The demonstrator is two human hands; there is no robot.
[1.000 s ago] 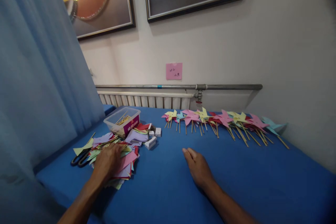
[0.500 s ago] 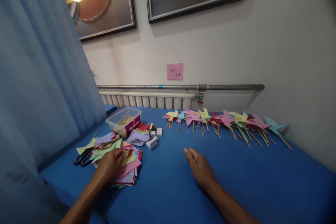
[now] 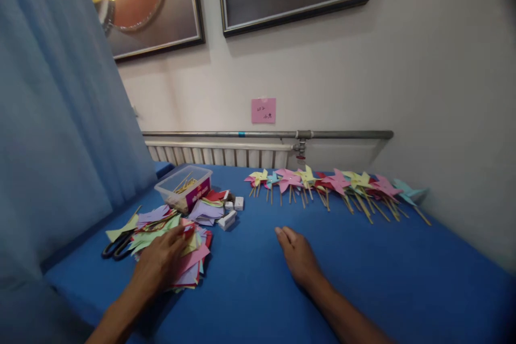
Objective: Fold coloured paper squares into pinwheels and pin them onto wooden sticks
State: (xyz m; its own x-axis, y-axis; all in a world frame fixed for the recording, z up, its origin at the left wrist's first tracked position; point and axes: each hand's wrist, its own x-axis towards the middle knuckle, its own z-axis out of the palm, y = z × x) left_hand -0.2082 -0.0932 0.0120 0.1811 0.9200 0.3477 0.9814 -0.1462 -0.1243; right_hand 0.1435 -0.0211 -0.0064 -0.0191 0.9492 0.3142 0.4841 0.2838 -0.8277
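Observation:
My left hand (image 3: 160, 261) lies on a heap of coloured paper squares (image 3: 193, 255) at the left of the blue table (image 3: 363, 269), fingers stretched over the sheets. My right hand (image 3: 297, 256) rests flat and open on the bare cloth in the middle, holding nothing. A row of finished paper pinwheels on wooden sticks (image 3: 334, 185) lies along the far edge, well beyond my right hand.
Black scissors (image 3: 116, 244) lie left of the paper heap. Behind it stand a clear plastic box of sticks (image 3: 184, 186), a second paper pile (image 3: 207, 207) and small white boxes (image 3: 228, 219). A blue curtain (image 3: 52, 134) hangs at the left; a radiator and pipe (image 3: 262, 134) run along the wall.
My left hand has slid slightly back toward me over the paper heap. My right hand has stayed in place. The view has shifted a little.

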